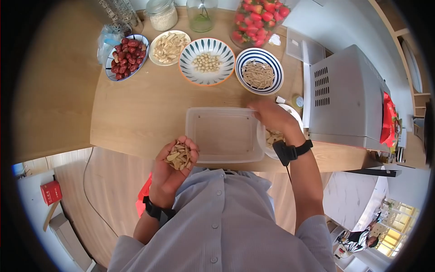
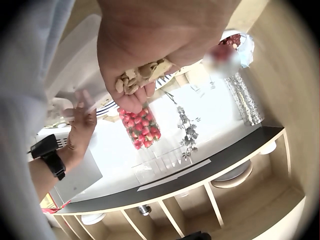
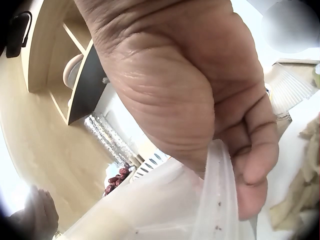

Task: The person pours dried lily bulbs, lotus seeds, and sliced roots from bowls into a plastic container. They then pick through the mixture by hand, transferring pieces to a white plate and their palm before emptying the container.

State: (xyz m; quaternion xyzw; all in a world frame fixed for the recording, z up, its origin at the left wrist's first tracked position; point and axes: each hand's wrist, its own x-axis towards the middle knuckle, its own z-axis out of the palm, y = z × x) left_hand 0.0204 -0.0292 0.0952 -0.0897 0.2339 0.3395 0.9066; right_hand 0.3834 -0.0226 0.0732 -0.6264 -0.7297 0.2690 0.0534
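My left hand (image 1: pixel 174 165), palm up and fingers curled, holds a heap of dried slices (image 1: pixel 179 157) just left of a clear plastic container (image 1: pixel 225 158). Those slices (image 2: pixel 142 76) also show against the fingers in the left wrist view. My right hand (image 1: pixel 274 119) pinches the container's right rim near its back corner; in the right wrist view the thumb and fingers of the hand (image 3: pixel 200 100) grip the rim (image 3: pixel 219 185). The container holds a few small specks. A white plate (image 1: pixel 297 117) with more slices (image 1: pixel 273 137) is partly hidden under my right hand and wrist.
Along the back stand a plate of red dates (image 1: pixel 129 59), a plate of pale slices (image 1: pixel 169 47), bowls of round pale seeds (image 1: pixel 206 62) and brown strips (image 1: pixel 258 75), glass jars (image 1: pixel 162 16) and a strawberry container (image 1: pixel 258 22). A grey appliance (image 1: pixel 344 97) stands right.
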